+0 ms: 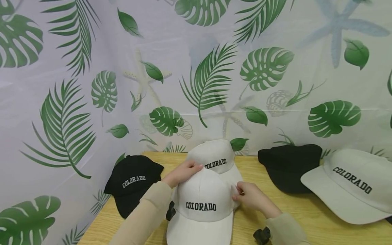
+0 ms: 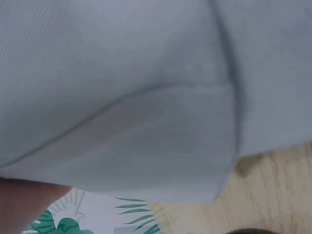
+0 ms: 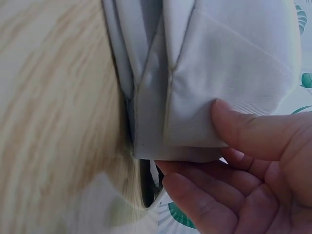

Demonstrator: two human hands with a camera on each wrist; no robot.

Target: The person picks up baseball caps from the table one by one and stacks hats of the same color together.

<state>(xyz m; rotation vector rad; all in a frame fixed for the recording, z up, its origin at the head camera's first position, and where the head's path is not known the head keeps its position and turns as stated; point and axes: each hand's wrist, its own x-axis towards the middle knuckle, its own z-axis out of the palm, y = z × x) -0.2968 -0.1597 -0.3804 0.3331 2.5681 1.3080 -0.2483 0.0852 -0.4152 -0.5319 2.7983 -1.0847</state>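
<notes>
Right hand (image 1: pixel 251 196) pinches, left hand (image 1: pixel 183 172) touches (grip unverifiable) white fabric cap (image 1: pixel 203 190) lettered COLORADO, lower centre, overlapping rear white cap (image 1: pixel 214 151). Stacking appears partial: right-side white cap (image 1: pixel 352 190) lies apart.

Wood-grain tabletop (image 1: pixel 248 228). Directly on it: black cap (image 1: pixel 131 190) at 9 o'clock, rear white cap (image 1: pixel 211 151) near 12, black visored cap (image 1: pixel 289 166) at 2, large white cap (image 1: pixel 346 194) at 3, overlapping its black neighbour.
</notes>
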